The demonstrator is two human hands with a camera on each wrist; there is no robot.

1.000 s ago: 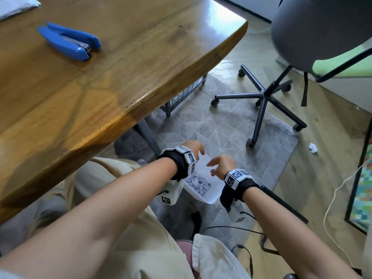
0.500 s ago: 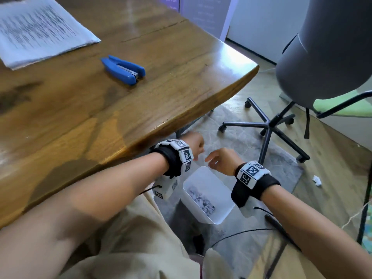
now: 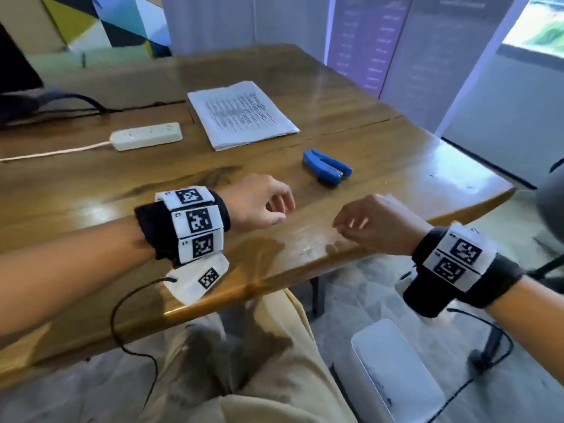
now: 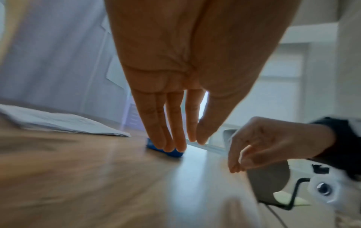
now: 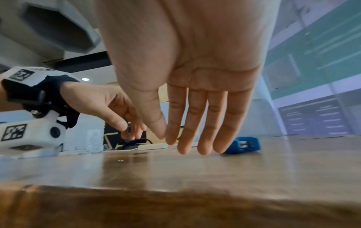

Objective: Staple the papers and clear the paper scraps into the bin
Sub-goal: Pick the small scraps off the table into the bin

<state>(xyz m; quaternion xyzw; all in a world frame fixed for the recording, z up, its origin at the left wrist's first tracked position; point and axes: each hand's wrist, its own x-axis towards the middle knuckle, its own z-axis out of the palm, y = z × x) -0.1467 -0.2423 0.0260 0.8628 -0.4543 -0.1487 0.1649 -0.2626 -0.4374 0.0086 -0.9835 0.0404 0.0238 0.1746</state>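
A stack of printed papers [image 3: 242, 113] lies on the wooden table [image 3: 91, 184], with a blue stapler [image 3: 327, 167] just in front of it. Both hands hover over the table's near edge and hold nothing. My left hand [image 3: 268, 206] hangs with loosely bent fingers, short of the stapler [image 4: 166, 151]. My right hand [image 3: 360, 222] is to its right, fingers relaxed and pointing down [image 5: 195, 138]. The white bin [image 3: 393, 370] stands on the floor below the right wrist; its inside is hardly visible.
A white power strip [image 3: 146, 136] with its cord lies at the table's left. Dark cables and a black object [image 3: 18, 87] sit at the far left. A grey chair [image 3: 552, 196] stands at the right edge, and my knees are under the table.
Both hands rose from over the bin on the floor to above the table's edge. The view lifted from the floor to the tabletop, bringing the papers and power strip into sight.
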